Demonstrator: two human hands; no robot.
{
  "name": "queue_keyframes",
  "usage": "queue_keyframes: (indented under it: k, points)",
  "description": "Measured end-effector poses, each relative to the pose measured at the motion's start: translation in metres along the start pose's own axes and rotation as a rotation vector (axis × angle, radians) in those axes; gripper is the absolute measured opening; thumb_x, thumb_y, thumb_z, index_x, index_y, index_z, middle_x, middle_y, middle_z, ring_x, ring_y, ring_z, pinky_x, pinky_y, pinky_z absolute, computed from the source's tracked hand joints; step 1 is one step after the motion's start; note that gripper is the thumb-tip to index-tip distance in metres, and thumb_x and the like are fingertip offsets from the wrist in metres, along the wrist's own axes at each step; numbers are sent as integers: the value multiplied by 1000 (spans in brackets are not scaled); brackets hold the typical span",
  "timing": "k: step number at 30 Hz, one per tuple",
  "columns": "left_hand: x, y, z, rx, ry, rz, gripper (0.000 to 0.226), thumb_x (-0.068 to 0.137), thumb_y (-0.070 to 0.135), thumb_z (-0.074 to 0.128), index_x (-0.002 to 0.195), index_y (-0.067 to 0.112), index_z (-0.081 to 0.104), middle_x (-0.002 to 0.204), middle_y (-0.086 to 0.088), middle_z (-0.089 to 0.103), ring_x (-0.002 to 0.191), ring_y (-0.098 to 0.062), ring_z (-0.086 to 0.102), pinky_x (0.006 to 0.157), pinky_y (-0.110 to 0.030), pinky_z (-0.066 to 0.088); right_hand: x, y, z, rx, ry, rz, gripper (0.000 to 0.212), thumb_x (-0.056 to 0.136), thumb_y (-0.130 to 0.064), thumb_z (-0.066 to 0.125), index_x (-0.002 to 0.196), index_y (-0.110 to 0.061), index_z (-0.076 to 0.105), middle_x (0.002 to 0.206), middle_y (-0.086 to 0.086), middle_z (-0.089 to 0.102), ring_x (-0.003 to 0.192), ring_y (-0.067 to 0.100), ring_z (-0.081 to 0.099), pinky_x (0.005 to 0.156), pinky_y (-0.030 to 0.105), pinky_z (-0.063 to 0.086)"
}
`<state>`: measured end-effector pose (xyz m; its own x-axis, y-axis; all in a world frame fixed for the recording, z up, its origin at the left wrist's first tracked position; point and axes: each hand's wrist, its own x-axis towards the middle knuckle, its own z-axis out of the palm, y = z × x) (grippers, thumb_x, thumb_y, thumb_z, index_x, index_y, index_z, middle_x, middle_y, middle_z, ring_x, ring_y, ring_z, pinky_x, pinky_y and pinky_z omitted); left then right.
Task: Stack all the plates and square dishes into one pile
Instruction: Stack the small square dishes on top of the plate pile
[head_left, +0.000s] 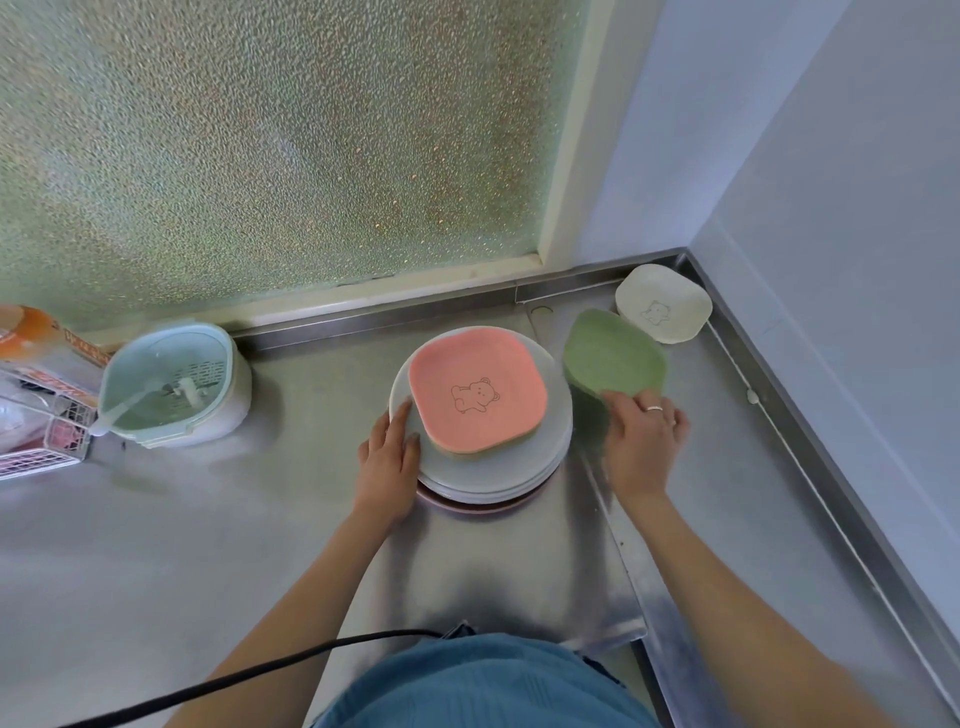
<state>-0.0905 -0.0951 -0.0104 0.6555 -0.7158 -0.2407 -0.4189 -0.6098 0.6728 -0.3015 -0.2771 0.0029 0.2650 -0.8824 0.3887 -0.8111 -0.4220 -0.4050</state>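
Observation:
A pile of round plates (485, 467) stands on the steel counter, white ones over a pink one at the bottom. A pink square dish (478, 389) with a bear drawing lies on top. My left hand (387, 457) rests on the pile's left rim, fingers spread. To the right, my right hand (641, 441) grips the near edge of a green square dish (613, 353), which is tilted and lifted off the counter. A white square dish (662, 304) with a bear drawing lies flat in the far right corner.
A pale blue strainer basket (171, 384) holding a utensil stands at the left, beside a wire rack (47, 436) with packets. A frosted window rises behind the steel counter (260, 519); a wall bounds the right. A black cable (260, 670) runs near my body.

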Motion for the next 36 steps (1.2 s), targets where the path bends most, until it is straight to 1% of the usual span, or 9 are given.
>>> queue_keyframes:
  k: [3, 5, 9, 14, 17, 20, 25, 31, 36]
  points:
    - [-3, 1, -1, 3, -5, 5, 52, 96, 34, 24, 147, 26, 23, 150, -12, 30, 136, -31, 29, 111, -37, 19, -7, -24, -5, 80, 72, -135, 29, 73, 2, 62, 90, -18, 73, 75, 7, 57, 75, 28, 51, 86, 37, 28]
    - [-7, 3, -2, -2, 5, 23, 47, 100, 24, 29, 147, 23, 24, 150, -13, 31, 138, -28, 26, 111, -34, 17, -10, -33, -8, 127, 118, -176, 30, 74, 1, 62, 93, -19, 73, 75, 6, 57, 77, 23, 46, 86, 38, 30]
    - [-14, 8, -5, -18, 24, 46, 45, 101, 17, 31, 146, 18, 27, 148, -14, 34, 140, -25, 25, 109, -31, 15, -16, -48, -19, 183, 167, -323, 31, 78, -5, 53, 94, -21, 74, 77, 5, 59, 80, 20, 45, 86, 38, 31]
    - [-14, 8, -7, -7, 13, 42, 45, 101, 18, 32, 146, 18, 28, 148, -13, 35, 140, -25, 26, 109, -31, 16, -26, -64, -22, 164, 126, -516, 33, 74, 0, 59, 90, -25, 73, 78, 2, 62, 83, 18, 48, 88, 38, 33]
    - [-14, 6, -7, -27, 9, 28, 45, 101, 20, 32, 145, 21, 29, 146, -12, 37, 137, -24, 31, 109, -32, 17, -34, -70, -17, 158, 55, -574, 35, 75, -1, 53, 90, -25, 73, 80, 2, 62, 85, 17, 48, 90, 38, 32]
    - [-15, 5, -6, -38, 7, 24, 45, 100, 21, 33, 145, 22, 30, 145, -11, 37, 135, -24, 33, 109, -32, 17, -36, -74, -12, 174, -11, -563, 35, 73, 3, 58, 91, -23, 72, 81, 0, 61, 86, 17, 49, 92, 36, 32]
    - [-13, 2, -7, -70, 24, 16, 47, 100, 21, 35, 146, 22, 28, 144, -10, 40, 130, -24, 37, 109, -31, 18, -35, -68, -17, 273, -44, -573, 27, 81, -2, 58, 101, -17, 68, 93, -1, 65, 94, 16, 54, 93, 35, 35]
    - [-2, -4, -8, -81, 16, -3, 49, 100, 26, 34, 147, 28, 22, 147, -7, 38, 131, -25, 35, 111, -33, 18, -6, -48, -14, 275, -61, -297, 31, 85, -4, 53, 111, -17, 64, 109, 2, 64, 105, 19, 52, 94, 33, 31]
    - [8, -4, -5, -82, 28, -7, 49, 99, 25, 36, 147, 26, 24, 147, -9, 38, 134, -29, 33, 111, -35, 19, 40, -13, 5, 119, -142, -120, 35, 86, -4, 50, 116, -20, 59, 117, 6, 62, 109, 29, 53, 94, 42, 31]
